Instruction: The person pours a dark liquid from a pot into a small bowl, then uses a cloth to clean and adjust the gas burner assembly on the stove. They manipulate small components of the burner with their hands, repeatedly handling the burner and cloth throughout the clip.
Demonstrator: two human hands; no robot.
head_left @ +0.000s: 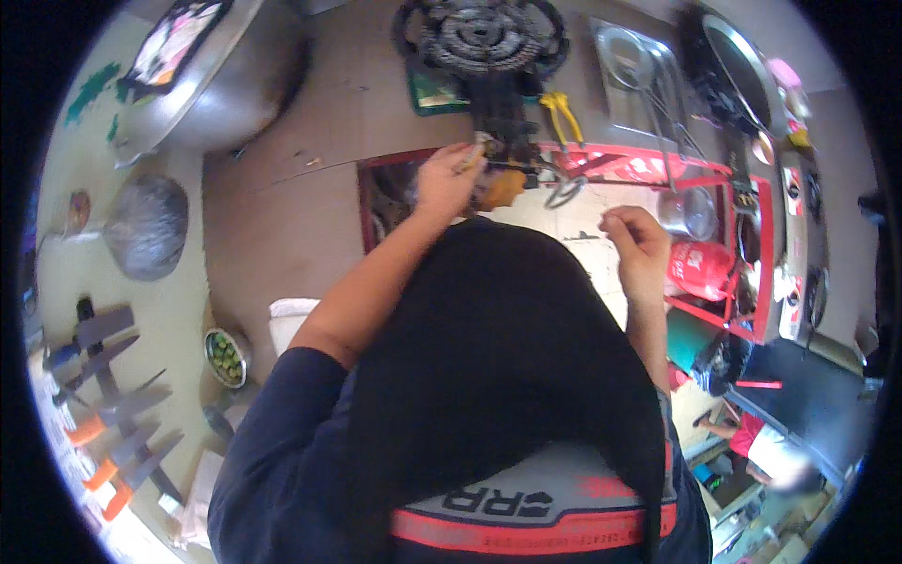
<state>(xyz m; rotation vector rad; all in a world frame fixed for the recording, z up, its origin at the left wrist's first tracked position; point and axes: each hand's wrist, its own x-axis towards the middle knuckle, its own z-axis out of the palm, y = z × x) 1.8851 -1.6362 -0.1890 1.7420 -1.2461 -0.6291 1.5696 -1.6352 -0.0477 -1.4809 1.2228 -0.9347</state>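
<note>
A black cast-iron gas burner point(484, 42) lies on the brown surface at the top, its stem pointing toward me. At the stem's near end my left hand point(449, 180) has its fingers closed on a small yellowish piece that I cannot make out. An orange object point(503, 190) hangs just right of these fingers, partly blurred. A loop-shaped metal piece point(567, 193) juts out beside it. Farther right, my right hand point(641, 240) is raised apart from the burner, fingers curled and fingertips together; whatever they might hold is too small to see.
Yellow-handled pliers point(562, 117) lie right of the stem. A metal tray point(639, 80) with strainers and ladles is beyond them. A large metal pot point(235, 94) stands at far left, knives point(122, 409) hang on the left wall, and a red metal frame point(766, 263) stands at right.
</note>
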